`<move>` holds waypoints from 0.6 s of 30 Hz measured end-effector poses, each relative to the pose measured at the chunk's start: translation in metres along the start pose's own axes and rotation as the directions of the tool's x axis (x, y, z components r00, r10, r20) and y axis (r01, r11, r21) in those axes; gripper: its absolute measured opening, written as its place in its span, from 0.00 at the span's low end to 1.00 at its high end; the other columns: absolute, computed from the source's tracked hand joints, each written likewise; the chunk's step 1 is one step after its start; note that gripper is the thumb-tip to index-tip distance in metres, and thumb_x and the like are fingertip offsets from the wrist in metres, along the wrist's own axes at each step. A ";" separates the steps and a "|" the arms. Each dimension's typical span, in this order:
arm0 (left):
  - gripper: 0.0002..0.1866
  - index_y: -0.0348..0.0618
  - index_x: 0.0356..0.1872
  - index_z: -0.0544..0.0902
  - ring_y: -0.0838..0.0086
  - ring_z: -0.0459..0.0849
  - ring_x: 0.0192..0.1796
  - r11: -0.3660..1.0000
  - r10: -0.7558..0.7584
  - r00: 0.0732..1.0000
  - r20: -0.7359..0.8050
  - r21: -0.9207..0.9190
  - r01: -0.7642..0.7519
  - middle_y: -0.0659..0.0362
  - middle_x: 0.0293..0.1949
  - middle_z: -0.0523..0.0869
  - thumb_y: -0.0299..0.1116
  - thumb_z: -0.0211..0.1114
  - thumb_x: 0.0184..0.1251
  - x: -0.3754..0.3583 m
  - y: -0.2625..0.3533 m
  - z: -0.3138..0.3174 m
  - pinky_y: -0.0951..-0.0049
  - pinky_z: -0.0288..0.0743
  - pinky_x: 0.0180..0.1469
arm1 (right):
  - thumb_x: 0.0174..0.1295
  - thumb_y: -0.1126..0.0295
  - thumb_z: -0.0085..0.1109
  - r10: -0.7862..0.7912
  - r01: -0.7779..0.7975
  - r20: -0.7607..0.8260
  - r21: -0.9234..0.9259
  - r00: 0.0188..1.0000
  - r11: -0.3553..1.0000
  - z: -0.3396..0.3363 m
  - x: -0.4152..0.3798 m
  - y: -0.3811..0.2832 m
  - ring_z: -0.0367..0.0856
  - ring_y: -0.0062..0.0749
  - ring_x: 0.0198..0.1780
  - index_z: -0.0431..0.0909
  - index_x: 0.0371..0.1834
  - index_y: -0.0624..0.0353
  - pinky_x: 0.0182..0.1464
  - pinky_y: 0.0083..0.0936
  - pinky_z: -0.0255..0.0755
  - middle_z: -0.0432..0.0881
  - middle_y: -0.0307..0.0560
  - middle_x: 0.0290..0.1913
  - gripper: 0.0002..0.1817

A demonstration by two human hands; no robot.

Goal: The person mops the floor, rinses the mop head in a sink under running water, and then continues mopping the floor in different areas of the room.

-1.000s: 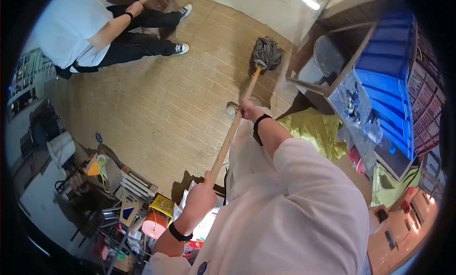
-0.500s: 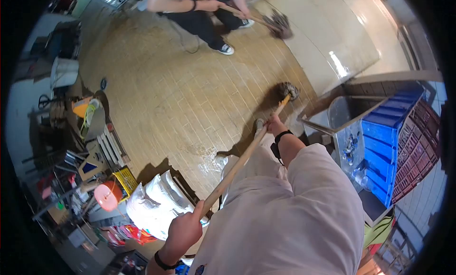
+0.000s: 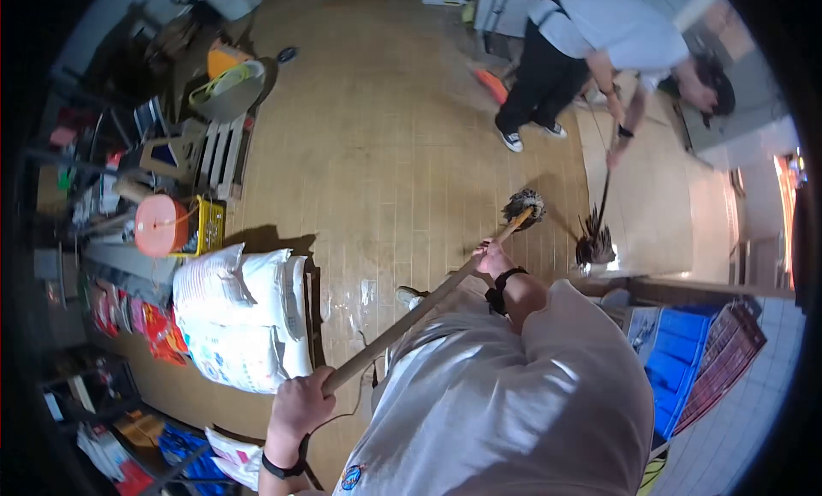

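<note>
Gripping a wooden mop handle with both hands. Left hand closing its grip fully around the near end of the handle, low in the view, fingers wrapped over the wood, black wristband showing below. Right hand clasping the handle farther along, close to the head, grip also closed on the wood, black band on that wrist. Handle running diagonally up and to the right from the left hand. Mop head lying on the tan brick floor just beyond the right hand, strands spreading on the tiles. Floor glistening wet near the handle's middle.

Standing to the left of the handle: stacked white sacks, near an orange round object and a yellow crate. Sitting at the right edge: blue crates.

Bending over at upper right, well apart: another person in a light shirt and dark trousers, holding a second mop with its head touching the floor just right of the first mop head.
</note>
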State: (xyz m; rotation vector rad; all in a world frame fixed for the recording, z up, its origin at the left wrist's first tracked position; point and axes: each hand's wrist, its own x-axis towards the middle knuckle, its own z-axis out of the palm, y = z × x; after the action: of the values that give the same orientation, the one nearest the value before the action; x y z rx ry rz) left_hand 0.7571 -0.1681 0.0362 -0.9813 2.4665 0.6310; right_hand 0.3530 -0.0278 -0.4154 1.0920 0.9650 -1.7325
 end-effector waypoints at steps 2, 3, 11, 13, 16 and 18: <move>0.15 0.49 0.41 0.79 0.54 0.82 0.25 1.000 -0.020 0.999 -0.039 -0.022 0.019 0.51 0.22 0.82 0.30 0.60 0.47 -0.008 -0.016 -0.005 0.57 0.77 0.29 | 0.59 0.69 0.46 0.087 -0.086 -0.041 0.024 0.995 0.996 0.044 -0.033 0.013 0.56 0.20 0.11 0.55 0.13 0.46 0.15 0.17 0.58 0.54 0.30 0.11 0.17; 0.15 0.50 0.40 0.79 0.55 0.82 0.24 1.000 -0.021 0.998 -0.065 -0.018 0.020 0.52 0.21 0.81 0.30 0.60 0.47 -0.010 -0.025 -0.009 0.57 0.76 0.28 | 0.57 0.69 0.47 0.125 -0.124 -0.005 0.038 0.992 0.991 0.059 -0.032 0.015 0.56 0.20 0.11 0.55 0.13 0.46 0.15 0.17 0.58 0.54 0.31 0.11 0.17; 0.19 0.54 0.42 0.80 0.65 0.79 0.20 0.948 0.005 0.924 -0.382 0.295 0.117 0.59 0.18 0.78 0.31 0.66 0.43 -0.022 -0.131 -0.020 0.66 0.72 0.23 | 0.57 0.68 0.52 0.315 -0.310 0.360 -0.073 0.878 0.948 0.164 -0.054 0.059 0.65 0.26 0.17 0.60 0.13 0.51 0.29 0.26 0.69 0.61 0.34 0.13 0.16; 0.22 0.53 0.46 0.79 0.65 0.78 0.21 0.919 0.040 0.912 -0.408 0.372 0.127 0.59 0.19 0.74 0.29 0.66 0.43 -0.024 -0.154 -0.029 0.66 0.71 0.22 | 0.57 0.66 0.53 0.280 -0.231 0.277 -0.196 0.919 0.953 0.215 -0.105 0.066 0.72 0.31 0.24 0.65 0.17 0.54 0.38 0.32 0.72 0.66 0.38 0.16 0.13; 0.21 0.47 0.46 0.78 0.68 0.75 0.20 0.874 0.173 0.858 -0.484 0.476 0.092 0.59 0.20 0.73 0.27 0.65 0.45 -0.004 -0.165 -0.058 0.69 0.70 0.21 | 0.56 0.67 0.54 0.229 -0.174 0.268 -0.215 0.936 0.961 0.286 -0.139 0.065 0.72 0.37 0.30 0.66 0.21 0.57 0.40 0.29 0.69 0.68 0.41 0.21 0.11; 0.18 0.47 0.44 0.79 0.69 0.74 0.19 0.864 0.166 0.869 -0.466 0.494 0.100 0.60 0.19 0.72 0.26 0.64 0.47 0.032 -0.170 -0.075 0.69 0.69 0.21 | 0.58 0.65 0.53 0.159 -0.136 0.306 -0.095 0.939 0.986 0.320 -0.083 0.049 0.70 0.34 0.26 0.66 0.22 0.56 0.35 0.29 0.70 0.68 0.41 0.20 0.11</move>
State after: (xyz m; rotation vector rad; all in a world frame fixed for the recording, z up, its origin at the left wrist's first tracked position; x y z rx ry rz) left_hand 0.8424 -0.3362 0.0370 -0.9619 2.8610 -0.3222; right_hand 0.3308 -0.3134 -0.2437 0.7901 0.7224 -1.6710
